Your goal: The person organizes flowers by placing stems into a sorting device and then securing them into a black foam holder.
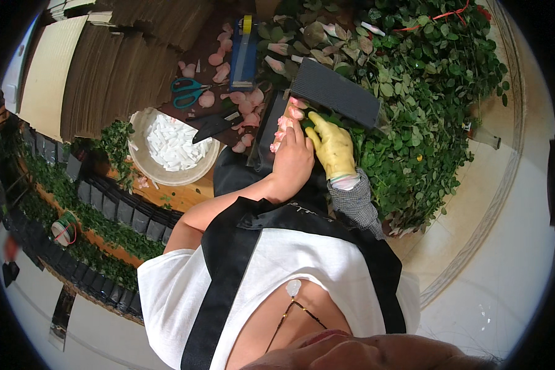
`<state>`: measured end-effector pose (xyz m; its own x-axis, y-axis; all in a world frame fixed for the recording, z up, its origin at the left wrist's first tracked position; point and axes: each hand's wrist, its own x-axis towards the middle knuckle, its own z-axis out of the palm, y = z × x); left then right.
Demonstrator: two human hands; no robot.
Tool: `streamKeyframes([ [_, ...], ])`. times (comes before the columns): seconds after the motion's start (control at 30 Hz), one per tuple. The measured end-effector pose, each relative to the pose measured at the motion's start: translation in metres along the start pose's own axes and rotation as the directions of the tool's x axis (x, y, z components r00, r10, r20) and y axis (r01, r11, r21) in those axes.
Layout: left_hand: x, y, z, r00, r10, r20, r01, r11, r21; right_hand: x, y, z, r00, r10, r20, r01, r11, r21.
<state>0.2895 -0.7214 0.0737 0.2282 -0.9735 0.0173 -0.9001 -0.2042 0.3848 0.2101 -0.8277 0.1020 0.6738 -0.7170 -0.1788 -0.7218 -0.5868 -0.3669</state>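
Note:
A row of pink roses (279,137) lies along a strip of cardboard in front of me, with another pink rose head (296,112) at its far end. My bare left hand (295,161) is closed over the nearer roses, its fingertips among the petals. To its right is my right hand (333,148) in a yellow glove. Thumb and forefinger are spread beside the far rose, with nothing visible between them. A dark grey corrugated sheet (338,92) lies at a slant just beyond the glove. The undersides of the held roses are hidden.
Leafy rose stems (413,105) are heaped on the right. Loose petals (250,108), teal scissors (187,92), a black-handled tool (213,127) and a blue tape dispenser (244,55) lie ahead. At left are a bowl (140,157) of small white tubes and stacked cardboard (117,80).

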Motion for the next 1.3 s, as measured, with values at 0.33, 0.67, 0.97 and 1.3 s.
streamKeyframes([
  [0.33,-0.006,0.000,0.008,0.997,0.038,0.069,-0.039,0.999,0.007,0.016,-0.001,0.009,0.997,-0.001,-0.081,0.006,0.998,0.062],
  [0.67,-0.016,-0.003,-0.016,0.999,0.001,-0.042,-0.005,0.995,-0.104,0.011,-0.016,-0.009,0.984,-0.073,-0.160,0.086,0.994,0.073],
  [0.97,-0.014,-0.006,-0.015,0.994,0.037,0.105,-0.025,0.993,-0.113,0.013,-0.016,-0.005,0.997,-0.064,0.033,0.064,0.998,0.022],
  [1.3,0.019,0.005,0.011,1.000,-0.027,-0.013,0.029,0.993,0.118,0.006,0.001,0.000,0.997,0.007,-0.072,0.010,0.974,0.227],
])
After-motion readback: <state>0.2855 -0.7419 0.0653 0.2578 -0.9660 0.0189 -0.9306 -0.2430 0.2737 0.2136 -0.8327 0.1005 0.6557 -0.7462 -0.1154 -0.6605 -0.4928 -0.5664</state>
